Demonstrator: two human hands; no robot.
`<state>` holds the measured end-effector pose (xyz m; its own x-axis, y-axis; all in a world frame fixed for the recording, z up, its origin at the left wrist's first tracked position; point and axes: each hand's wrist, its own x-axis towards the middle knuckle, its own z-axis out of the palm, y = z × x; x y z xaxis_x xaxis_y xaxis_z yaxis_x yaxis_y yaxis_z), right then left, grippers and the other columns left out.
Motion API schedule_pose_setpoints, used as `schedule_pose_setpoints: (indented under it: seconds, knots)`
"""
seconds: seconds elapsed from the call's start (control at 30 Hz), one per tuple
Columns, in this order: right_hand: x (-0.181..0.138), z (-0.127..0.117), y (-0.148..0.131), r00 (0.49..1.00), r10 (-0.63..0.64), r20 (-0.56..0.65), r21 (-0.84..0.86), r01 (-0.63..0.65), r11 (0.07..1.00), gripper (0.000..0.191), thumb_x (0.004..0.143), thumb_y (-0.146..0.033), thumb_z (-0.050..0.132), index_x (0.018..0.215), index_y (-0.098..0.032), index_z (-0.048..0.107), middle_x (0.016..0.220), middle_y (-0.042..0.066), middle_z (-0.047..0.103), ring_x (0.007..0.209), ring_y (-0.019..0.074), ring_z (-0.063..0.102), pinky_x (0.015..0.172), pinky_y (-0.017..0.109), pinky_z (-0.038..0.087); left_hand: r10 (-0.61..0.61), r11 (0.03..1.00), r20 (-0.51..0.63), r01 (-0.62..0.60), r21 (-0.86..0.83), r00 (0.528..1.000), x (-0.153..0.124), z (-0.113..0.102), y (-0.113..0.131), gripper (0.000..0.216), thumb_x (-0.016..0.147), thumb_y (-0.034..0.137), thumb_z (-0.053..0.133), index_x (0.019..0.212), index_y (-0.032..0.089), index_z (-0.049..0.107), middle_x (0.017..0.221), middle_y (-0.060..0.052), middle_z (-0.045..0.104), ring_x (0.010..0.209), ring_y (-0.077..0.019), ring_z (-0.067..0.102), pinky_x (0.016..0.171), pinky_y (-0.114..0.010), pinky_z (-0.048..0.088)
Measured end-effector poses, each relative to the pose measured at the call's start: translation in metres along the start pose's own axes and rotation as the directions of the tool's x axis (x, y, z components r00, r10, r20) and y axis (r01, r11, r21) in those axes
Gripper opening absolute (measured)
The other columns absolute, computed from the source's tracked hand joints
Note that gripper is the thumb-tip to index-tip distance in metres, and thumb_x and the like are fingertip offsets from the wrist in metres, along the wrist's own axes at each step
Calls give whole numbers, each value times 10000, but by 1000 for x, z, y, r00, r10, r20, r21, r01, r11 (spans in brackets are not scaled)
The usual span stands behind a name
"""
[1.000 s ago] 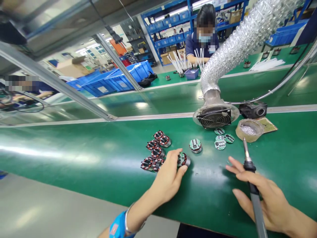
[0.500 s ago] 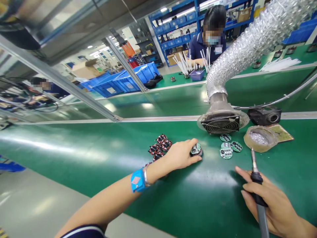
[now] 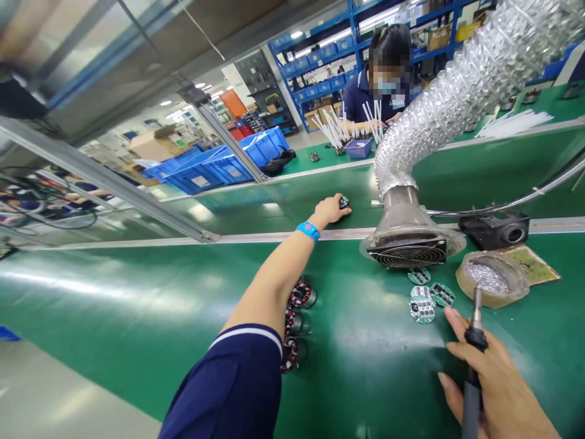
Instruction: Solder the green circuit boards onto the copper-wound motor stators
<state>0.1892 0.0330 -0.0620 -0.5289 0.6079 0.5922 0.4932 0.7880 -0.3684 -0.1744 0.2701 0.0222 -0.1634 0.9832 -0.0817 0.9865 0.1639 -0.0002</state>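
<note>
Stretched past the metal rail, my left hand (image 3: 329,210) grips a small round motor part with a green circuit board (image 3: 343,202) on top, at the surface of the far green strip. My right hand (image 3: 507,378) holds a soldering iron (image 3: 475,338), its tip pointing up in front of a round tub (image 3: 512,297) of shiny metal shavings. Whether the tip touches the tub I cannot tell. Several loose round circuit boards (image 3: 423,309) lie left of the iron. Under my left forearm stand wound motor parts (image 3: 302,295) with red and black windings, partly hidden by the arm.
A fume extractor hood (image 3: 406,251) on a silver flexible duct (image 3: 425,116) hangs over the bench's back edge. A black iron stand (image 3: 496,230) sits behind the tub. Across the strip, a masked co-worker (image 3: 379,85) sits behind white sticks (image 3: 336,131) and blue bins (image 3: 228,161).
My left hand has moved away from me, from the near bench across the rail to the far strip, carrying the board-topped motor part. My right hand still holds the iron near the tub.
</note>
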Motion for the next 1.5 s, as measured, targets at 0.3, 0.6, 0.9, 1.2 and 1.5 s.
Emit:
schedule_pose_setpoints:
  seconds: [0.3, 0.6, 0.9, 1.2, 1.5]
  knots:
    - [10, 4, 27, 981, -91, 168, -43, 100, 994, 434, 855, -301, 565, 1243, -163, 428, 1510, 177, 358, 1409, 442, 248, 1053, 703, 279, 52, 993, 80, -43, -112, 995, -158, 2, -69, 662, 903, 623, 408, 1361, 153, 495, 1333, -156, 523, 1255, -292, 490, 1086, -382, 336]
    - [6, -6, 20, 943, -113, 314, -119, 157, 980, 598, 820, -362, 614, 1346, -164, 408, 1436, 135, 479, 1373, 423, 316, 1013, 642, 343, 215, 950, 53, -196, -242, 975, -254, 35, -41, 573, 788, 613, 621, 1230, 249, 605, 1350, -166, 428, 1239, -354, 468, 1048, -509, 379]
    - [-21, -27, -14, 949, -99, 299, -101, 134, 986, 477, 823, -264, 629, 1239, -136, 433, 1402, 203, 494, 1392, 420, 297, 1010, 655, 327, 668, 682, -73, -649, -335, 740, -275, 21, 43, 580, 657, 632, 736, 1050, 206, 694, 1418, -192, 417, 1281, -459, 391, 1046, -614, 273]
    - [-14, -25, -40, 992, -93, 84, 125, 82, 989, 529, 773, -267, 715, 1204, -131, 440, 1188, 208, 635, 1109, 313, 621, 885, 496, 496, 549, 598, -9, -400, -695, 836, -317, 42, 100, 633, 706, 522, 758, 1197, 180, 552, 1020, -82, 568, 787, -231, 616, 716, -354, 512]
    - [-15, -8, -45, 997, -32, 69, 157, 21, 987, 408, 826, -233, 662, 1170, -138, 464, 1118, 156, 667, 943, 254, 653, 794, 405, 544, 539, 402, 325, 102, -910, 777, -316, 51, 91, 216, 960, 371, 412, 1078, 193, 446, 626, 69, 512, 482, -95, 543, 480, -196, 417]
